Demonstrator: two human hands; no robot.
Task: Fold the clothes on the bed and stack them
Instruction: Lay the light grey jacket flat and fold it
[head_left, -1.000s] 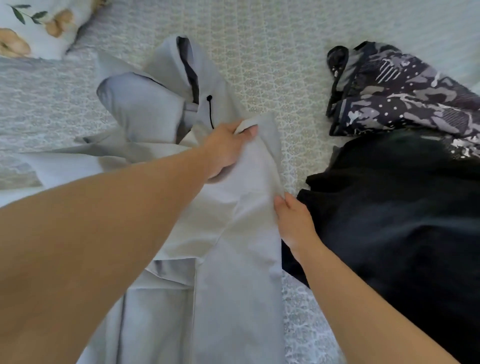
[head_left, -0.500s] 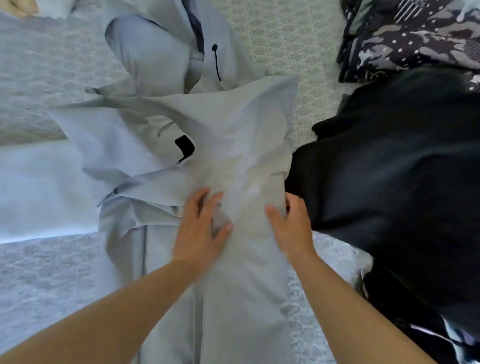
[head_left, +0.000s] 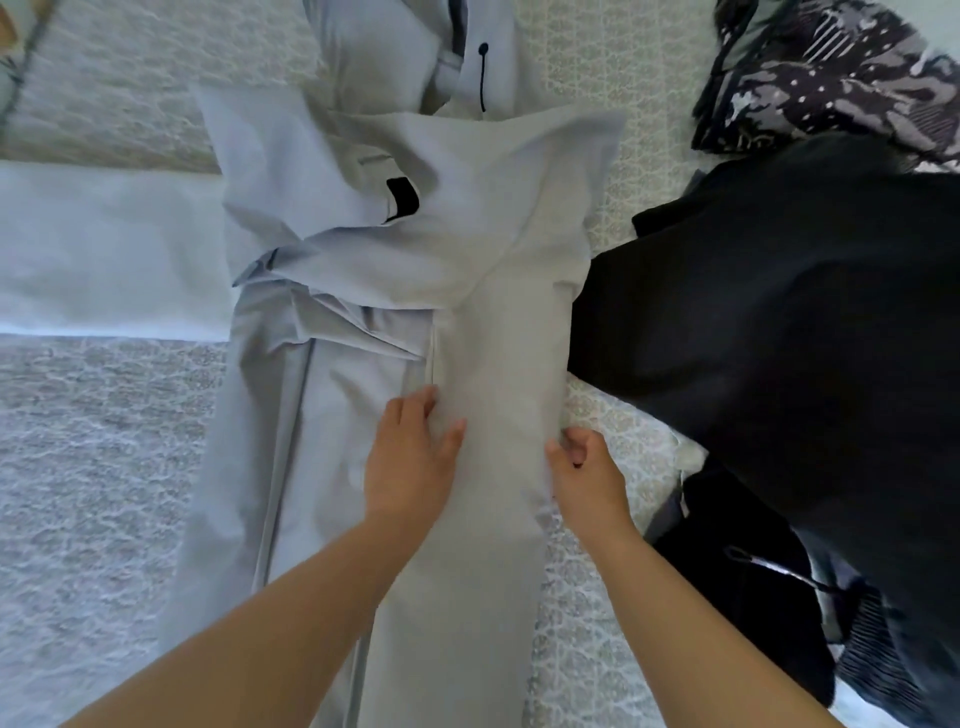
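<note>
Item: pale grey hooded jacket (head_left: 395, 270), laid lengthwise on the bed (head_left: 104, 467), hood end away from the person. Condition: partly folded. One side panel is turned over onto the body, and one sleeve runs out flat across the bedcover to the left of the jacket. The upper half is rumpled, with loose flaps and a dark tab showing near its centre.

Left hand (head_left: 410, 462): lies flat on the lower body of the jacket, fingers spread and straight, pressing the cloth down.

Right hand (head_left: 584, 470): at the jacket's right edge, just beside the left hand, thumb and fingers curled in and pinching the fabric edge.

Item: black garment (head_left: 779, 322), heaped unfolded, touching the jacket's right edge.

Item: dark patterned garment (head_left: 841, 88), crumpled, beyond the black garment and right of the jacket's hood.

Item: further dark clothing with a pale cord (head_left: 753, 577), below the black garment, right of the jacket; its kind cannot be told.

Progress, as judged: early. No finished stack is in view. The jacket needs its outstretched sleeve brought in and its length folded; the dark garments to its right appear untouched.
</note>
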